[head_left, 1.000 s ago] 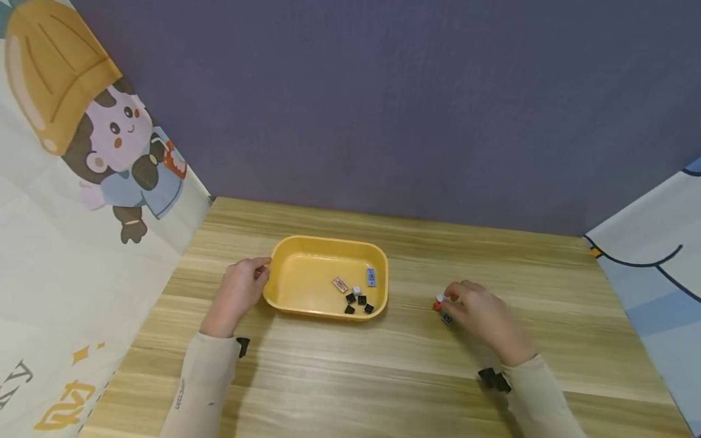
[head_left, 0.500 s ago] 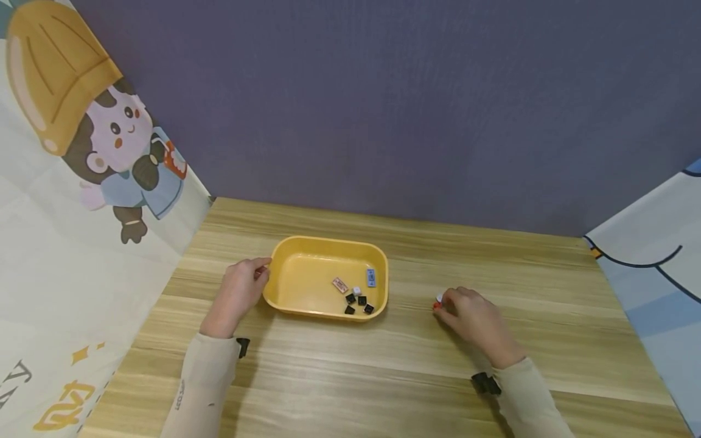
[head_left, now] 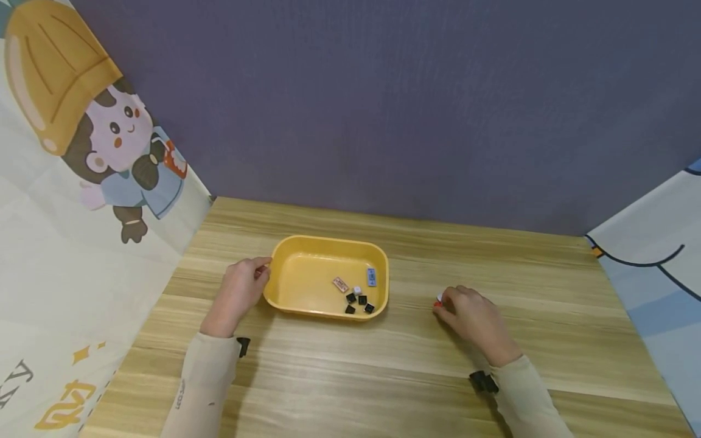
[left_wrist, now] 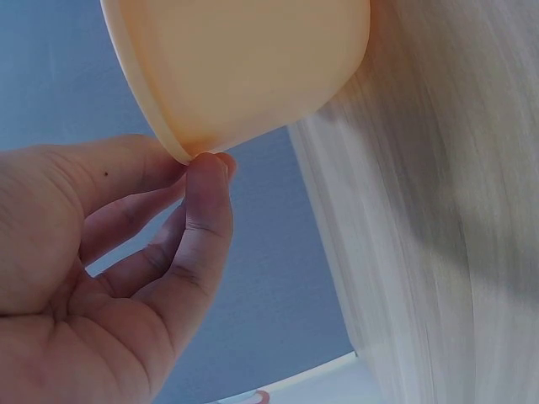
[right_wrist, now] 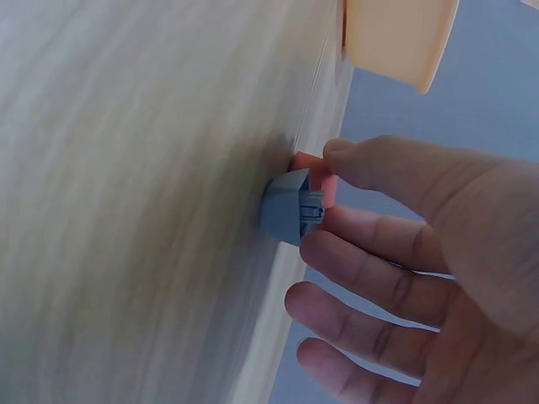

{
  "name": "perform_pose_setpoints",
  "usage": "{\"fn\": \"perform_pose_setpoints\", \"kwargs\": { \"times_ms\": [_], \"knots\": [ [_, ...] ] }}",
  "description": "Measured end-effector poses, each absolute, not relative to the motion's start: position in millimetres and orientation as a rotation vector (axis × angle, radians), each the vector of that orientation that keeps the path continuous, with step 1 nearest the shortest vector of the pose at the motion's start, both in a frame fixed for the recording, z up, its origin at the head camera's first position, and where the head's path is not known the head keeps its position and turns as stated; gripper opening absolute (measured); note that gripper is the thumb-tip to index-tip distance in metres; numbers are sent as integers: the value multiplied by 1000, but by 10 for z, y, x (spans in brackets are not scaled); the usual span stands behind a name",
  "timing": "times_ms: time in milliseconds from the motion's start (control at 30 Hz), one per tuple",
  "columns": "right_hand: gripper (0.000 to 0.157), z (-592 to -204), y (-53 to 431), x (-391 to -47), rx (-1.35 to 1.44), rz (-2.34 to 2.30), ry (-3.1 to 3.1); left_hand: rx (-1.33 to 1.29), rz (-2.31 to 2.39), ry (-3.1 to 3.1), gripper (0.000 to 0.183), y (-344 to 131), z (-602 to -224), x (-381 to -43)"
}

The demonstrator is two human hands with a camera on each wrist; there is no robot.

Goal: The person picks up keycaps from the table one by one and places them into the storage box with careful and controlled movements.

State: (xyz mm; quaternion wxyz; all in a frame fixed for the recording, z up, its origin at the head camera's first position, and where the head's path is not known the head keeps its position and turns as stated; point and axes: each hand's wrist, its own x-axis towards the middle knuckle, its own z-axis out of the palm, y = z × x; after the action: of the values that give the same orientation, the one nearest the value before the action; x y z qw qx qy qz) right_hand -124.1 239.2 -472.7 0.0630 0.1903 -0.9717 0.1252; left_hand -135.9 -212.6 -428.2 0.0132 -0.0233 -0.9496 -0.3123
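Observation:
My left hand pinches the left rim of a yellow plastic tray between thumb and fingers; the left wrist view shows the pinch at the tray edge. Off to the right of the tray, my right hand is low over the table, its thumb and fingertips around a red keycap. A dark keycap lies tipped over in front of the red one, its hollow underside and stem facing the fingers. A white keycap shows just past the fingertips, partly hidden.
Inside the tray are several black keycaps, a white keycap, a longer pink keycap and a longer blue one. A dark curtain rises behind the wooden table, with printed cloth at both sides.
My right hand has come down and slightly left onto the keycaps, covering the dark one in the head view. Over the last half second it has barely moved. My left hand stays on the tray.

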Motion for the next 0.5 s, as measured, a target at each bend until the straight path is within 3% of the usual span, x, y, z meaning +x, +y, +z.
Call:
{"fn": "perform_pose_setpoints", "kwargs": {
  "times_ms": [500],
  "knots": [
    [17,-4575,2352,-1243,574,454,-2921,-69,-963,-2962,30,-2124,-4280,-1360]
  ]
}}
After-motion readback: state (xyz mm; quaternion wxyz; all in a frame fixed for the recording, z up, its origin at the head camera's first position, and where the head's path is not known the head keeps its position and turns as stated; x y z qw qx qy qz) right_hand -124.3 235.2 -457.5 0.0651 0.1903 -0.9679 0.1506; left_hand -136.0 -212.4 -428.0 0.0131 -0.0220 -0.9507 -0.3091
